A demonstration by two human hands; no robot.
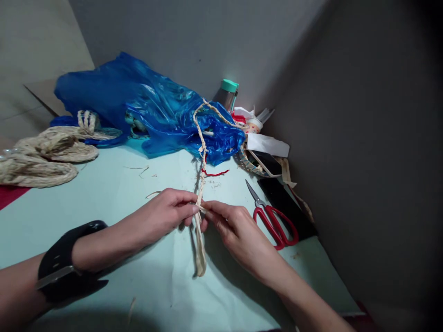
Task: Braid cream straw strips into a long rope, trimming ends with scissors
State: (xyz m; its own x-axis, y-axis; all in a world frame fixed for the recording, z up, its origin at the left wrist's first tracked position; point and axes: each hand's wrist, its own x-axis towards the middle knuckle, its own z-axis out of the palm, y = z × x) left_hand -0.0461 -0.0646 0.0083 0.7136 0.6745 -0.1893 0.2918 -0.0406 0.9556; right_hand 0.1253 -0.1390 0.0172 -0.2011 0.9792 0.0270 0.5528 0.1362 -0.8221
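A pale braided straw cord (198, 127) runs from the blue plastic bag down toward me, its loose flat end hanging below my hands. My left hand (176, 210) pinches the braid from the left between thumb and fingers. From the right, my right hand (231, 221) is closed on a thin strand at the same spot, the fingertips of both hands nearly meeting. A red string (216, 174) is tied around the braid a little above them. Some fingertips are hidden behind the straw.
Red-handled scissors (273, 226) lie right of my hands, beside a black flat object (287, 198). The blue plastic bag (152, 106) covers the back. Coiled straw braids (41, 157) lie at left. A bottle with a green lid (226, 94) stands by the wall.
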